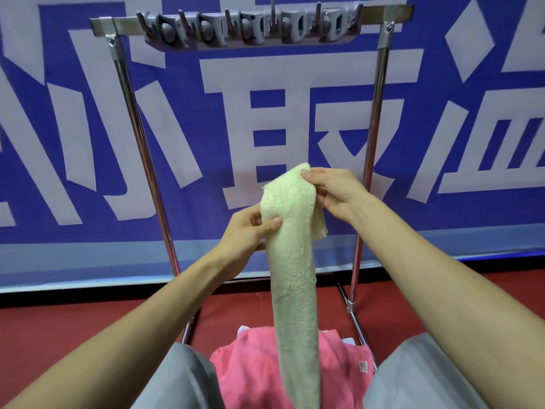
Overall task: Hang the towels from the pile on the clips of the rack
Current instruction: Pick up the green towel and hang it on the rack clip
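Nearest the camera, the grey trouser legs (182,379) of the seated person frame a crumpled pink terry towel (247,370). It tops the pile between the knees, and a sliver of white cloth (241,329) shows at its far edge. The pile sits low and close, probably so each towel can be lifted straight up towards the rack. Whether it rests on the lap or on something below cannot be told.

A long pale green terry towel (295,276) rises from in front of the pile, with its lower end running out of the bottom of the picture. The left hand (247,231) pinches its left edge, thumb on the front face and fingers behind. The right hand (336,190), higher up, nips the top corner between thumb and fingertips, and a loose flap hangs beneath it. Held this way, the upper end seems to be being sorted out so that a single corner can be offered to a clip.

Beyond the hands stands the chrome tube rack (138,137). The grey plastic strip of clips (250,28) on its top bar is well above the hands, and no cloth shows in any clip. The lift and clipping appear yet to be done. Behind are a blue banner with large white characters (88,113) and a red floor (59,326).
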Motion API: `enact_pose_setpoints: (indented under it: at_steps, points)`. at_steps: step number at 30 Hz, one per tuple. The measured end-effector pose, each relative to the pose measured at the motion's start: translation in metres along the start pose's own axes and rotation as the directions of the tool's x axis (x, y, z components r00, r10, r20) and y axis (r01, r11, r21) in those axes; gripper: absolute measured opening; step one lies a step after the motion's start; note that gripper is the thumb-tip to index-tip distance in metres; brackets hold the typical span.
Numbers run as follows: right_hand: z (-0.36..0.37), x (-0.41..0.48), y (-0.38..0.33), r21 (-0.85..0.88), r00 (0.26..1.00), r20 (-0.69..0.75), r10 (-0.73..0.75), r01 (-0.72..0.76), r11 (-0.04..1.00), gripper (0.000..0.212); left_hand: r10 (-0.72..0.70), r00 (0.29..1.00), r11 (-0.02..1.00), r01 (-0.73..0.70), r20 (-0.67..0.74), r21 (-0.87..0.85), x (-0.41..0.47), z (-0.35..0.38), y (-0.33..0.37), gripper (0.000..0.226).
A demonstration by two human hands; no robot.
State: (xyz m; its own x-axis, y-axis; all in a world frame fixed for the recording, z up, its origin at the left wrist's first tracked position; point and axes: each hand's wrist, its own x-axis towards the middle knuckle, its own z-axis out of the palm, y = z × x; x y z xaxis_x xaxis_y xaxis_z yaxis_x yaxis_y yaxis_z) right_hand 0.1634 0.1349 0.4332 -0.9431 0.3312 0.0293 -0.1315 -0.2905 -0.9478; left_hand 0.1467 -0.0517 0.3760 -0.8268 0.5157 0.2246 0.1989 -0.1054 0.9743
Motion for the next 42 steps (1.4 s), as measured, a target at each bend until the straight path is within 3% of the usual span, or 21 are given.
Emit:
enact_pose_setpoints:
  at_steps: [4, 12, 17, 20, 23, 29, 33, 36, 42]
  points:
    - [-0.011, 0.002, 0.004, 0.052, 0.996, 0.052, 0.068, -0.070, 0.996, 0.023, -0.003, 0.998, 0.999, 0.001, -0.055, -0.042, 0.012, 0.008, 0.024, 0.017]
    - [-0.026, -0.014, 0.025, -0.212, 0.933, 0.299, 0.199, -0.138, 0.967, 0.052, -0.231, 0.941, 0.951, 0.164, -0.249, -0.260, 0.034, 0.011, 0.061, 0.019]
    - [-0.018, -0.026, 0.023, -0.216, 0.901, 0.425, 0.088, 0.006, 0.976, 0.028, -0.344, 0.878, 0.899, 0.207, -0.332, -0.386, 0.038, -0.004, 0.070, 0.019]
    - [-0.014, -0.026, 0.021, -0.212, 0.883, 0.464, 0.068, 0.035, 0.977, 0.018, -0.382, 0.849, 0.881, 0.215, -0.364, -0.421, 0.039, -0.014, 0.071, 0.031]
    - [-0.006, -0.024, 0.017, -0.243, 0.888, 0.451, 0.085, 0.031, 0.969, 0.028, -0.399, 0.847, 0.878, 0.243, -0.351, -0.412, 0.038, -0.018, 0.074, 0.027]
    - [0.001, -0.016, 0.006, -0.285, 0.895, 0.419, 0.154, -0.032, 0.958, 0.017, -0.398, 0.865, 0.877, 0.260, -0.307, -0.405, 0.035, -0.019, 0.083, 0.022]
    - [0.003, -0.018, 0.003, -0.327, 0.815, 0.513, 0.269, -0.104, 0.939, 0.018, -0.366, 0.892, 0.907, 0.280, -0.264, -0.313, 0.034, -0.019, 0.089, 0.029]
    - [0.004, -0.018, 0.005, -0.312, 0.788, 0.555, 0.265, -0.098, 0.945, 0.018, -0.336, 0.905, 0.930, 0.275, -0.260, -0.244, 0.032, -0.020, 0.093, 0.025]
    - [0.010, -0.014, 0.005, -0.209, 0.932, 0.350, 0.099, -0.025, 0.978, 0.032, -0.276, 0.905, 0.961, 0.253, -0.324, -0.112, 0.033, -0.034, 0.101, 0.020]
